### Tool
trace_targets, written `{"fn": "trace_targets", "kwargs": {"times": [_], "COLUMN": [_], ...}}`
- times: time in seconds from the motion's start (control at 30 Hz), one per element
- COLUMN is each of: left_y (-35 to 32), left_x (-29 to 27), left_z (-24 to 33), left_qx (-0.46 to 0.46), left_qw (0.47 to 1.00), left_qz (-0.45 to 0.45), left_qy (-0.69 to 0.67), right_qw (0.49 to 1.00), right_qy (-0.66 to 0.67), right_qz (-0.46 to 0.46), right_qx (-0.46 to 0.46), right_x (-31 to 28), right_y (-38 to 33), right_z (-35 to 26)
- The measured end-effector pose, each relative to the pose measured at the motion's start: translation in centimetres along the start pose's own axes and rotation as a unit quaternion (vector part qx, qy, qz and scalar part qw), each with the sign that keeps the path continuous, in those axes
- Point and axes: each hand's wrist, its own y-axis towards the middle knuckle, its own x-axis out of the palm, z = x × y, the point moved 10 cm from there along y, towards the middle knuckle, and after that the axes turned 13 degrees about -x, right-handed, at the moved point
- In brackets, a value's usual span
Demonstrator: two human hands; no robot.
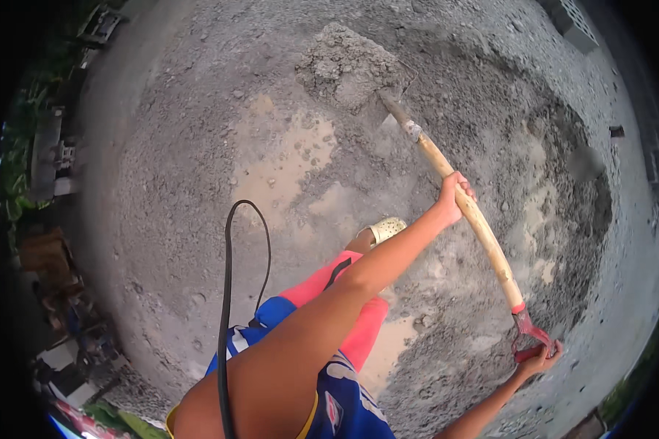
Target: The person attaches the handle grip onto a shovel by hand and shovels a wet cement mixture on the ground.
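A shovel (483,233) with a pale wooden shaft and a red D-shaped grip lies slantwise across the view. My left hand (458,197) is wrapped round the middle of the shaft. At the near end, my right hand (540,360) grips the red handle. The blade is mostly hidden under a heap of grey, damp gravelly mix (350,64) at the far end. Whether the heap is lifted off the ground or rests on it, I cannot tell.
Grey gravelly ground (176,168) surrounds me, with a muddy puddle (282,164) left of the shovel. My foot in a cream clog (386,230) stands near the shaft. Hollow blocks (575,25) sit at the far right. A black cable (227,293) loops beside me.
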Motion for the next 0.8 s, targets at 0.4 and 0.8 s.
{"fn": "trace_targets", "kwargs": {"times": [0.4,0.8], "left_y": [-46.0,-30.5], "left_x": [-12.6,-31.5], "left_z": [43.7,50.2], "left_qx": [0.258,0.163], "left_qw": [0.830,0.864], "left_qz": [0.410,0.447], "left_qy": [0.276,0.167], "right_qw": [0.732,0.658], "right_qy": [0.405,0.322], "right_qz": [-0.524,-0.655], "right_qx": [-0.160,0.187], "right_x": [58.2,71.2], "right_y": [-42.4,-53.4], "right_z": [-48.8,-25.2]}}
